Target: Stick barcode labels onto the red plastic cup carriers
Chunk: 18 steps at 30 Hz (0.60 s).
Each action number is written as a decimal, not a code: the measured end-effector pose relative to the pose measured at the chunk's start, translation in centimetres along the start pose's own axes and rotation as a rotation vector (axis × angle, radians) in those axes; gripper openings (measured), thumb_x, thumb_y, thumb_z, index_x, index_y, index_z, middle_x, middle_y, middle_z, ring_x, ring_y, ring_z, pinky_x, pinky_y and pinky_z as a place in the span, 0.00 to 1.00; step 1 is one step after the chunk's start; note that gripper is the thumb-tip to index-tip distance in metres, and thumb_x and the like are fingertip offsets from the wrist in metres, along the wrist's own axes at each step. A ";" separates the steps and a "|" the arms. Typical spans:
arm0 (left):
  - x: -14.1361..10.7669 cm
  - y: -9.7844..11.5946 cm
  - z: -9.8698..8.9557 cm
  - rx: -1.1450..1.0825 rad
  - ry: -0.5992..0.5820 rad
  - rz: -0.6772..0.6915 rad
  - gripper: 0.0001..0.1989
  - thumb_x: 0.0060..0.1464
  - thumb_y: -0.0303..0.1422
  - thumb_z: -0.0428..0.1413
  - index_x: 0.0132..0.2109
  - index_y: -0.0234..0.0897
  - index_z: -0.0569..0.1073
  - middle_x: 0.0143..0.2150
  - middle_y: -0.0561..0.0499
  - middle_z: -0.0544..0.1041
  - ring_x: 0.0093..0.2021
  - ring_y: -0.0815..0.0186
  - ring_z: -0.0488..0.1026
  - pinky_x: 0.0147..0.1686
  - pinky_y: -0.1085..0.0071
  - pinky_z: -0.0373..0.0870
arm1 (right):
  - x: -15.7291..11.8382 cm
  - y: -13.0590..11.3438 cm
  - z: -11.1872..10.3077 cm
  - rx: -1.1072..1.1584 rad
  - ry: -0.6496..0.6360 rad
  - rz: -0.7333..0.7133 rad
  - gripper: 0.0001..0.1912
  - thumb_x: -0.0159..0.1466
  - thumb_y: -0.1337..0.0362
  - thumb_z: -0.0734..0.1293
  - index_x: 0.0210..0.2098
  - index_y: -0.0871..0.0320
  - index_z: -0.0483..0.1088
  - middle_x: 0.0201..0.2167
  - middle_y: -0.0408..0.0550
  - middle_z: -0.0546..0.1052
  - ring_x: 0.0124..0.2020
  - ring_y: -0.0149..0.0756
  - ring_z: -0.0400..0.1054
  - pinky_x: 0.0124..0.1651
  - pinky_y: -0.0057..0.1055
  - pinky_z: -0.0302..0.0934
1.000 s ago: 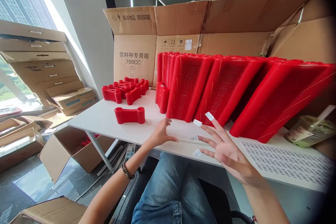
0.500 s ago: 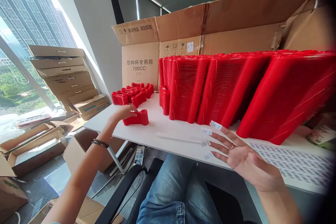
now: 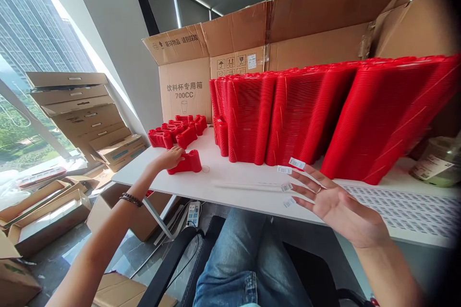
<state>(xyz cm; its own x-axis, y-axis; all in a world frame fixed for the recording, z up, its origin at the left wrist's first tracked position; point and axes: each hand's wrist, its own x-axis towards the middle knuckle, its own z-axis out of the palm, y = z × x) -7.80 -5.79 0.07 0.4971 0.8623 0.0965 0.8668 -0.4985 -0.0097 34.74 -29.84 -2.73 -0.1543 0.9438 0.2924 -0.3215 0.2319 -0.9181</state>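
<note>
My left hand [image 3: 170, 157] is closed on the left end of a short stack of red plastic pieces [image 3: 187, 162], which rests on the white table [image 3: 158, 186]. Its fingertips are partly hidden behind the stack. A thin loop like a rubber band [image 3: 205, 169] lies beside that stack. Palm up over the table's front edge, my right hand [image 3: 334, 206] is open with fingers spread. Small white barcode labels [image 3: 297, 163] cling to its fingertips, one on each of several fingers. Behind it stand tall stacks of the same red pieces [image 3: 248, 120].
More short red stacks [image 3: 176, 132] sit at the table's back left. A sheet of barcode labels [image 3: 396, 211] lies at right, near a glass jar [image 3: 434, 165]. A white strip [image 3: 248, 186] lies near the front edge. An opened cardboard box [image 3: 185, 91] stands behind; cartons [image 3: 90, 115] are piled at left.
The left hand has settled lower over the left end of the short red stack. The right hand stays spread with its labels. The view has shifted slightly, showing more of the jar.
</note>
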 end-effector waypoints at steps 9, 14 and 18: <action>-2.2 7.9 -2.8 -0.126 0.182 0.190 0.12 0.66 0.33 0.41 0.48 0.35 0.66 0.44 0.42 0.73 0.40 0.60 0.72 0.39 0.62 0.72 | 0.5 1.2 2.3 -0.148 0.343 -0.100 0.30 0.64 0.47 0.64 0.64 0.35 0.58 0.69 0.42 0.59 0.66 0.47 0.59 0.65 0.49 0.56; -4.6 21.8 -0.5 -0.135 0.139 0.554 0.11 0.68 0.28 0.40 0.48 0.32 0.66 0.46 0.40 0.72 0.44 0.58 0.73 0.45 0.61 0.72 | 0.5 3.4 5.7 -0.229 0.515 -0.118 0.38 0.63 0.47 0.66 0.68 0.40 0.50 0.71 0.48 0.55 0.68 0.47 0.55 0.67 0.51 0.53; -5.8 29.4 2.9 -0.048 0.175 0.573 0.14 0.66 0.24 0.39 0.50 0.28 0.66 0.46 0.35 0.73 0.45 0.53 0.74 0.43 0.58 0.73 | 0.1 4.1 6.3 -0.326 0.646 -0.215 0.40 0.62 0.49 0.68 0.69 0.41 0.48 0.72 0.51 0.52 0.68 0.49 0.56 0.66 0.52 0.55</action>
<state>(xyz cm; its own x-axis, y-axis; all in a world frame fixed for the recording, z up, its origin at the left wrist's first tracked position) 14.91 -25.20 -3.65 0.8674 0.4293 0.2515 0.4575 -0.8869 -0.0640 27.52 -30.29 -4.74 0.4910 0.7974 0.3510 0.0256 0.3895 -0.9207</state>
